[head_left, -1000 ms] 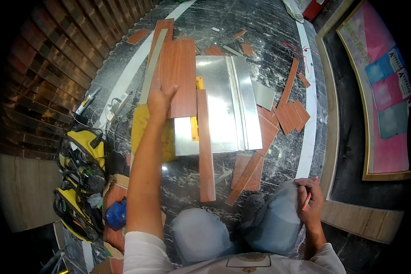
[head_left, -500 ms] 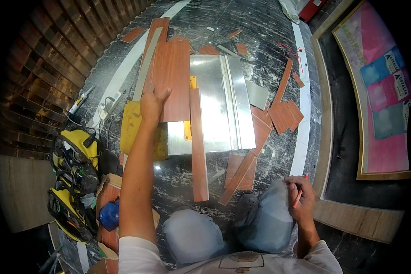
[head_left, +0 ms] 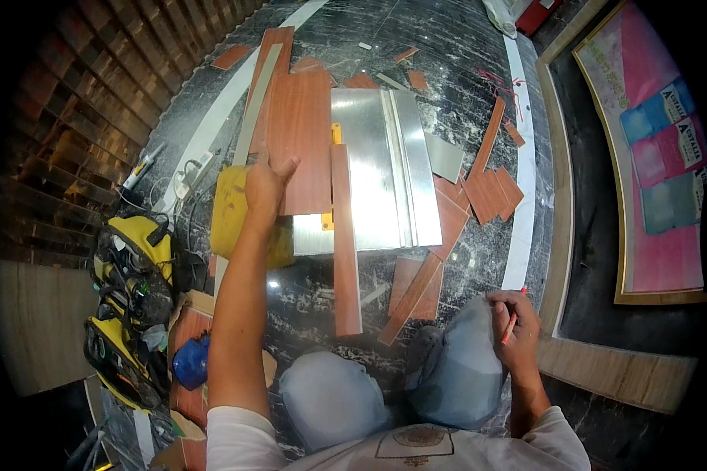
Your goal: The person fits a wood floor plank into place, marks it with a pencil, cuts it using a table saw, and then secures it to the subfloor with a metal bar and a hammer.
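My left hand [head_left: 265,187] reaches forward and presses flat on the near left corner of a wide reddish-brown wood panel [head_left: 300,133], fingers apart. That panel lies partly over a shiny metal sheet [head_left: 385,169]. A long narrow wood strip [head_left: 344,243] runs from the panel toward my knees. A yellow block [head_left: 229,212] sits under my left wrist. My right hand [head_left: 512,318] rests on my right knee, closed around a red pencil [head_left: 511,326].
Wood offcuts [head_left: 491,192] are scattered right of the metal sheet on the dark marble floor. A long metal straightedge [head_left: 255,102] lies left of the panel. Yellow and black tool bags [head_left: 130,267] and a blue cap [head_left: 190,363] sit at my left. A white floor stripe [head_left: 526,196] runs along the right.
My left hand stays on the panel's corner while my head view shifts slightly. My right hand has settled lower on my knee with the pencil.
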A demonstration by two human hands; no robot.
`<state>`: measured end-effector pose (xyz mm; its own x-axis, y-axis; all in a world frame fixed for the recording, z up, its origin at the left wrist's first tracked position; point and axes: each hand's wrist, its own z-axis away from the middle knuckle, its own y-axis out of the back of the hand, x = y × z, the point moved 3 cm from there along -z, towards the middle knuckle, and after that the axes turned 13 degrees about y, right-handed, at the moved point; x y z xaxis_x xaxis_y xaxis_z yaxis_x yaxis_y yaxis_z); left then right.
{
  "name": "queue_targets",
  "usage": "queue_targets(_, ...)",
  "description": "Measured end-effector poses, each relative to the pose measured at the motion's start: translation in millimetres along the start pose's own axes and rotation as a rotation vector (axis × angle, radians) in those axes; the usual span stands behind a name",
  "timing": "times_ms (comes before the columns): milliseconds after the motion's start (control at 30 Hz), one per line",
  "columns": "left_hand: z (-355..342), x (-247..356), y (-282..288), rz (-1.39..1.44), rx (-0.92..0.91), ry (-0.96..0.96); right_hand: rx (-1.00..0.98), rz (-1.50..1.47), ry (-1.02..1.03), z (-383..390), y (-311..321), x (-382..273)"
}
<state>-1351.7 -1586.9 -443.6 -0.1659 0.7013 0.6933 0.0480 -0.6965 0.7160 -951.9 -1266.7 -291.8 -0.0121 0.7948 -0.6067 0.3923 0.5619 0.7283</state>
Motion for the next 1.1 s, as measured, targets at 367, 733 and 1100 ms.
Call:
queue_targets(367, 32, 1, 14, 0.03, -0.046, -0.035, 0.003, -0.004, 0.004, 1, -6, -1)
queue_targets(733, 58, -8, 20, 0.046, 0.002, -0.058, -0.018, -0.011, 0.029, -4, -10, -8)
queue_targets(1100, 82, -15, 27, 0.055, -0.058, 0.024, -0.035, 0.027, 0.058, -6, -14, -11)
